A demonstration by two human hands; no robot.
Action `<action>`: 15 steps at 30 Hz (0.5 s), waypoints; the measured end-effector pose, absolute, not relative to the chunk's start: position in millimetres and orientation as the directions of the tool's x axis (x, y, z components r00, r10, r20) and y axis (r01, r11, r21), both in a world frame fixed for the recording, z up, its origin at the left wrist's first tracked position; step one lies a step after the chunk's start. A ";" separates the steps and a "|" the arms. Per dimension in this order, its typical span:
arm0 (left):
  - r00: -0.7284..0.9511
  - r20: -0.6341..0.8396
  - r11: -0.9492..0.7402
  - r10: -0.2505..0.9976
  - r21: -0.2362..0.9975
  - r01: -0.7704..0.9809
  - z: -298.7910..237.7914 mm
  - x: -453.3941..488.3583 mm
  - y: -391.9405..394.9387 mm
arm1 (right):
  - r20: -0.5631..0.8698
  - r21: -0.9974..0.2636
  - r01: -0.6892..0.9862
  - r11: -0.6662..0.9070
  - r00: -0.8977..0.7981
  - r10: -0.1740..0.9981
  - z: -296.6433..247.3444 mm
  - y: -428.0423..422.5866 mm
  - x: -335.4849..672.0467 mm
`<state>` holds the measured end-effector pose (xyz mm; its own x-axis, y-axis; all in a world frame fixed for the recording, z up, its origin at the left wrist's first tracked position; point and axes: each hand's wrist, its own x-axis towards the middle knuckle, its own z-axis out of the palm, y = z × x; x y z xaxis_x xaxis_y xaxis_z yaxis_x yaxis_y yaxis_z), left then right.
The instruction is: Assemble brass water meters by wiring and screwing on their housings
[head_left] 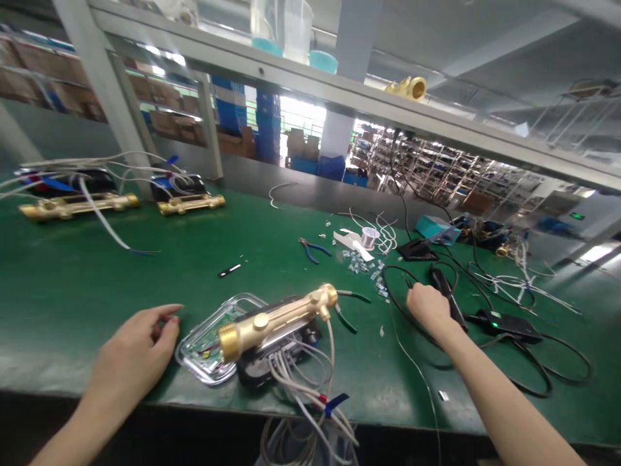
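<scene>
Head view: a brass meter body (274, 321) lies between the half-open left hand (130, 355) and curled right hand (429, 309).

1. Out on the far left of the green worktop (97, 278), two brass meter bodies (77, 206) (191, 204) lie side by side, trailing white cables!
2. Mid-worktop, blue-handled pliers (310, 249) sit just beside a scatter of small metal clips (354, 261).
3. Right behind them, a solder spool (369, 237) among loose white wire (385, 233).
4. Further right, a teal box (434, 228) near the far edge.
5. Up top, the overhead shelf (310, 84) carries two clear beakers (266, 26) with blue liquid and a brass fitting (410, 87).
6. Beyond it all, blue crates (268, 126), cardboard boxes (301, 144) and packed storage racks (436, 168).
</scene>
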<state>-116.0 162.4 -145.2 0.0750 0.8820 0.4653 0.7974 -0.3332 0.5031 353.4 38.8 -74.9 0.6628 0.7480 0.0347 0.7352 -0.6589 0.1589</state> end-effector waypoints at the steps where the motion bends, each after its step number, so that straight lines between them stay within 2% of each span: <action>1: 0.088 0.484 -0.344 0.871 0.470 0.813 -139.0 -112.0 157.7 | 0.023 0.174 0.737 -0.653 0.660 0.751 -75.1 42.4 356.5; 5: 0.098 0.487 -0.347 0.868 0.452 0.822 -131.6 -104.5 147.4 | 0.078 0.206 0.796 -0.569 0.566 0.820 -66.9 46.3 347.1; 8: 0.094 0.483 -0.349 0.871 0.470 0.811 -133.0 -104.5 144.4 | 0.180 0.171 0.894 -0.415 0.385 0.905 -49.1 44.3 312.1; 10: 0.084 0.477 -0.343 0.875 0.488 0.802 -131.7 -104.2 142.6 | 0.340 0.072 0.983 -0.170 0.136 0.930 -34.5 42.3 277.7; 12: 0.057 0.478 -0.333 0.877 0.517 0.789 -128.4 -102.7 139.2 | 0.507 -0.014 0.985 0.172 -0.141 0.850 -21.5 40.5 239.8; 13: 0.037 0.482 -0.327 0.875 0.534 0.780 -126.4 -101.3 136.1 | 0.524 -0.019 0.953 0.301 -0.247 0.815 -16.6 40.1 221.6; 15: -0.002 0.497 -0.321 0.868 0.564 0.761 -122.5 -96.6 124.9 | 0.473 -0.023 0.886 0.462 -0.398 0.786 -11.1 40.8 190.5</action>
